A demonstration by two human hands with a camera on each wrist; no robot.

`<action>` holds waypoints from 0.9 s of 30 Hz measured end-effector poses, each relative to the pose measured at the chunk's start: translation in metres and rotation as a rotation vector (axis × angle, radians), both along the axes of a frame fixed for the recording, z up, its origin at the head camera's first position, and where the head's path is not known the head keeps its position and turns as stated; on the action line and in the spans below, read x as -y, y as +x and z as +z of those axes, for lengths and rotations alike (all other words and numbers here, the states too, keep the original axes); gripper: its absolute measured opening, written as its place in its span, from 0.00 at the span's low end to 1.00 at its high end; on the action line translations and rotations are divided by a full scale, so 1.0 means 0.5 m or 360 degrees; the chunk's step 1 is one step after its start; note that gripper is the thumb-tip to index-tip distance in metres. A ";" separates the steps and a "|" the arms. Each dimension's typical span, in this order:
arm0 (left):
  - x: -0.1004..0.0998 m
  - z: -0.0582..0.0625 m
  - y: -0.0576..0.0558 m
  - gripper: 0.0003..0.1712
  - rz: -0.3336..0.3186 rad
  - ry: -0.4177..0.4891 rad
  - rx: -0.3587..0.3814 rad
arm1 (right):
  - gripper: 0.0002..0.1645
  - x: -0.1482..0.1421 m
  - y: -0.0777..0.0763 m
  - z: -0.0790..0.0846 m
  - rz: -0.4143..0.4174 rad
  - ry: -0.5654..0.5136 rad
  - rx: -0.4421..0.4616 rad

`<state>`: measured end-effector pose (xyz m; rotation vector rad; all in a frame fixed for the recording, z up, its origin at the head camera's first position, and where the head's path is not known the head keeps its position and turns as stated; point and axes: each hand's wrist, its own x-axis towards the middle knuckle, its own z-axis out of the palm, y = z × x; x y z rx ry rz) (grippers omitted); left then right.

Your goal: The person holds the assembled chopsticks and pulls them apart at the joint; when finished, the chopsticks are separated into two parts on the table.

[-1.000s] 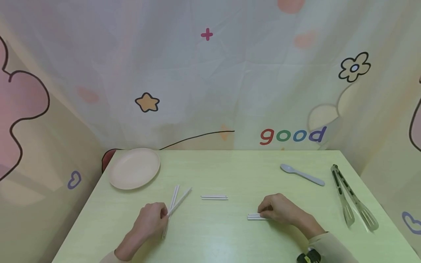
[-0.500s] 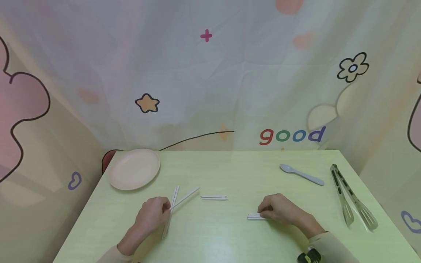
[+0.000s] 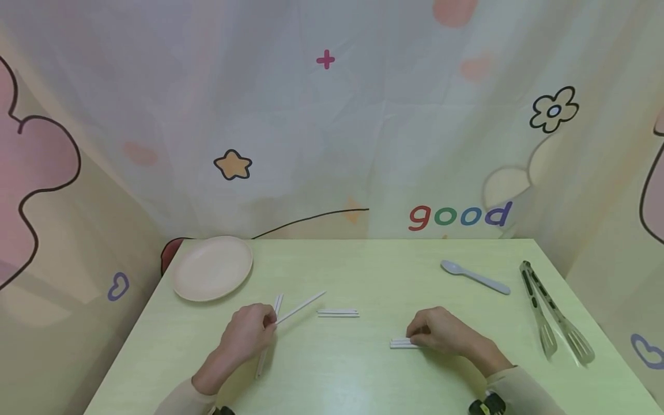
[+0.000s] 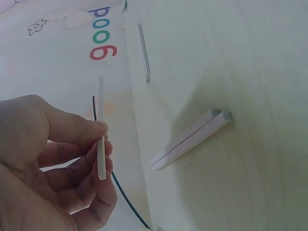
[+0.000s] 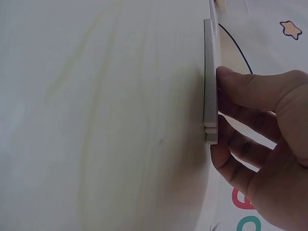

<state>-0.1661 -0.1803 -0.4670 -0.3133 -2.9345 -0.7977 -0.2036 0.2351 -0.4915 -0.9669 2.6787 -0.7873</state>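
Observation:
My left hand (image 3: 249, 331) pinches one slim white stick (image 3: 303, 305) between thumb and fingers, its far end slanting up to the right. In the left wrist view that stick (image 4: 101, 159) is raised off the table. Below the hand lie two more white sticks (image 4: 192, 137) side by side, partly hidden by the hand in the head view. Toward the right, my right hand (image 3: 441, 331) holds a small set of white sticks (image 3: 402, 344) lying on the table, thumb on one side, fingers on the other. Between the hands lies another row of white sticks (image 3: 338, 313).
A pale round plate (image 3: 212, 268) stands at the table's back left corner. Toward the back right lies a light grey-blue spoon (image 3: 474, 276). Slotted tongs (image 3: 578, 344) lie spread near the right edge. A printed cloth (image 3: 290, 115) hangs behind the table (image 3: 342, 374).
My left hand has moved away from me and a little to the right, carrying its stick away from the pair below it. My right hand has stayed in place.

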 end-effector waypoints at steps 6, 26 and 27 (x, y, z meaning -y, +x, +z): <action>-0.006 0.007 -0.007 0.06 -0.0036 -0.0009 -0.0037 | 0.05 -0.003 0.000 -0.003 0.0022 -0.0007 -0.0028; -0.031 0.040 -0.036 0.05 -0.0174 -0.0038 -0.0171 | 0.07 -0.001 -0.004 0.029 -0.0082 0.0000 -0.0161; -0.032 0.041 -0.038 0.04 -0.0191 -0.0036 -0.0180 | 0.07 0.000 -0.005 0.031 -0.0094 -0.0010 -0.0164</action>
